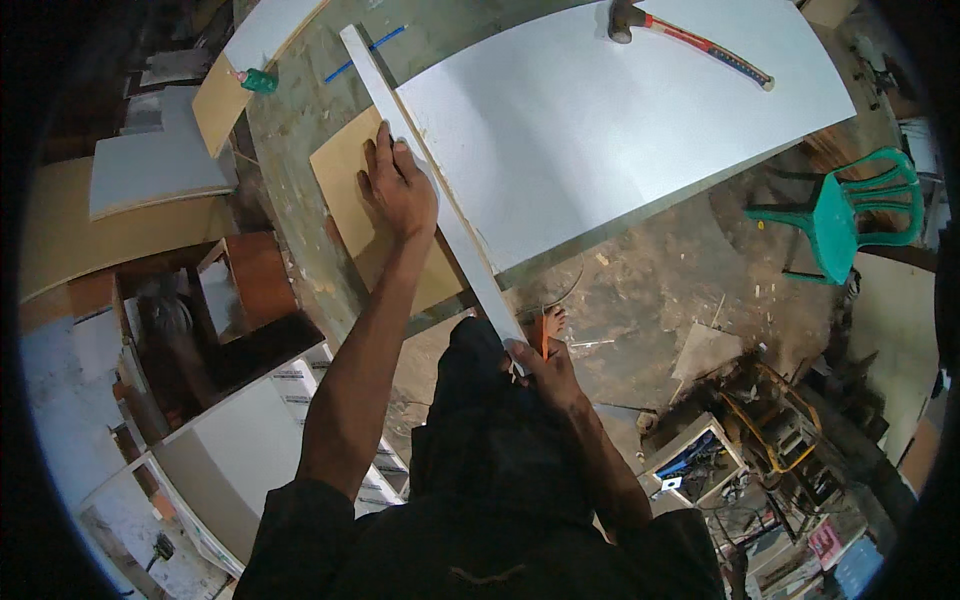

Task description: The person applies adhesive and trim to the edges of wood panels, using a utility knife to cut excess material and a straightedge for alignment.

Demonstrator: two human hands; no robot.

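Observation:
A long, narrow white strip (pixel 462 240) lies slantwise over the tabletop, its near end jutting past the edge toward my body. My left hand (pixel 402 198) grips its left side about midway, thumb on top and fingers over a tan board (pixel 345 158). Close to my waist, my right hand (pixel 550 372) is closed round the strip's near end. From that same hand an orange pencil (pixel 545 333) points up between the fingers. Along the strip's right side stretches a large white panel (pixel 620 120). The undersides of both hands are hidden.
A hammer (pixel 700 48) lies on the panel's far side. A blue stick (pixel 390 38) crosses beneath the strip's far end, and a green bottle (pixel 258 80) is at the far left. On the right stand a green plastic chair (pixel 835 225) and a tool box (pixel 697 458).

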